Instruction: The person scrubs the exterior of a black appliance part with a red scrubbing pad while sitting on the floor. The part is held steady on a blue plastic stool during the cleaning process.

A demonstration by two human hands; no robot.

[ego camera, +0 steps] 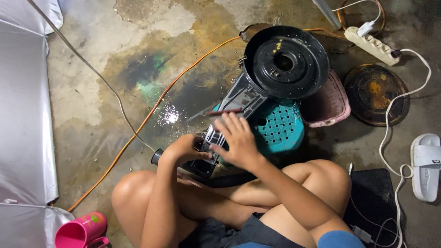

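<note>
The black metal housing with a round dished drum end and a long rectangular neck (257, 78) lies across the centre of the frame, its drum at upper centre and its neck running down-left toward the person's lap, propped on a teal plastic stool with a lattice top (279, 126). The left hand (183, 150) is curled closed around the lower end of the neck, beside a short dark cylindrical stub (157, 156); the grip is pressed together on the housing. The right hand (236, 140) lies on the neck with the fingers spread; whether it pinches the thin dark rod with a reddish end (216, 112) just above the fingertips cannot be told. Judged from its sheet-metal build, the housing is stiff and fairly heavy, with the weight toward the drum; the surface looks glossy and possibly oily, so slipping is likely. Rim edges and clips may be sharp. The soundest hold is probably two-handed: one hand on the neck, one under the drum rim. An orange cable (138, 128) crosses the stained concrete floor (92, 92) at left.
</note>
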